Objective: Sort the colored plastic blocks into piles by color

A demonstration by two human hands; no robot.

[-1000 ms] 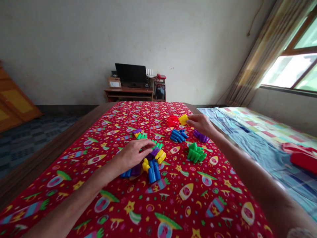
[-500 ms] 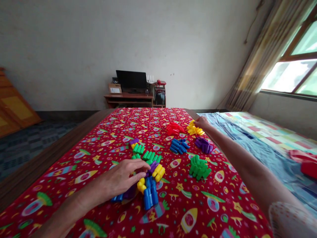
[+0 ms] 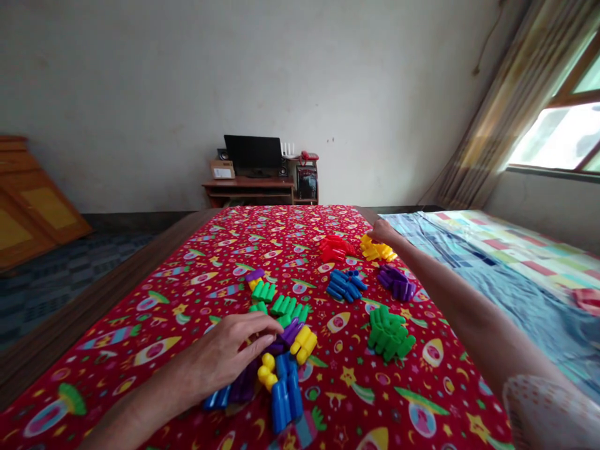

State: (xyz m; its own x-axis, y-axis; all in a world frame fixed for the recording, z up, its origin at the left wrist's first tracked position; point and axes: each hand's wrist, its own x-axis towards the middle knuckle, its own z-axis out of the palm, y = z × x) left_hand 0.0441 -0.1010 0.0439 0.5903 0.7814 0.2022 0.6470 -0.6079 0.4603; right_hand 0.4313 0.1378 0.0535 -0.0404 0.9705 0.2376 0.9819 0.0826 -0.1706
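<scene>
My left hand (image 3: 241, 342) lies over a cluster of plastic building blocks at the near middle. Its thumb and index finger are closed around a purple block (image 3: 291, 332). Beside it are a yellow block (image 3: 304, 344), a knobbed yellow block (image 3: 267, 372), blue blocks (image 3: 287, 400) and green blocks (image 3: 289, 307); more blue and purple ones are partly under the palm. My right hand (image 3: 383, 231) reaches to the far right, fingers bent down onto a pile of yellow blocks (image 3: 377, 250). Its fingertips close at a yellow block there, mostly hidden by the hand.
Piles of red (image 3: 335, 249), blue (image 3: 345, 285), purple (image 3: 396, 283) and green blocks (image 3: 390, 334) lie on the red patterned cloth (image 3: 187, 312). A bed (image 3: 469, 250) adjoins the right side. A desk (image 3: 248, 183) with a monitor (image 3: 255, 154) stands beyond.
The view has turned slightly left and tilted, so most things sit a little further right. My right hand has shifted slightly left across the yellow pile. My left hand stays at the purple block.
</scene>
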